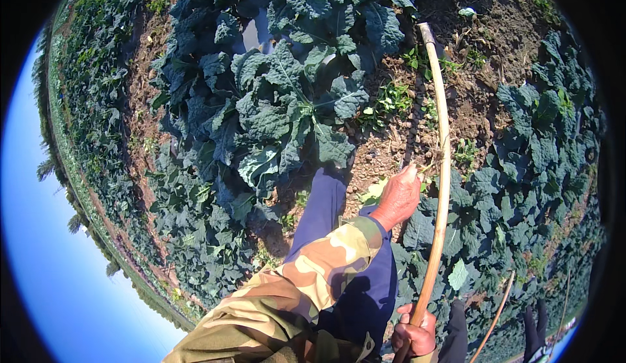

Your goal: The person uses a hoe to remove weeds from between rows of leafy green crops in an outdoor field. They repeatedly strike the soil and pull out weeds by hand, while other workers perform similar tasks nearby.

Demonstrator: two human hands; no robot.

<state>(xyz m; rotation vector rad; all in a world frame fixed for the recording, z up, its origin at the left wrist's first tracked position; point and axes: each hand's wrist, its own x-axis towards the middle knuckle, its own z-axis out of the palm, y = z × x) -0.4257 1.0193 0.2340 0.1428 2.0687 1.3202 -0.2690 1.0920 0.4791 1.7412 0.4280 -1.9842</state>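
Note:
My left hand (398,194), in a camouflage sleeve, is out over the furrow with its fingers pinched on a thin weed stem (427,168). Beside it, a long, slightly bent wooden pole (444,167) runs up the view. My right hand (415,331) is closed round the pole's lower part at the bottom of the view. The pole's far end, with a greyish band, lies over the soil; no blade can be made out there. Large blue-green kale plants (303,108) grow to the left of the furrow, and a yellowish leaf (374,192) lies behind my left wrist.
More kale (484,201) grows on the right. Small weeds (391,100) dot the clumpy brown soil (469,84). Grey plastic sheeting (257,33) shows between leaves. At the lower right are other people's dark trouser legs (455,331) and a second wooden pole (495,314).

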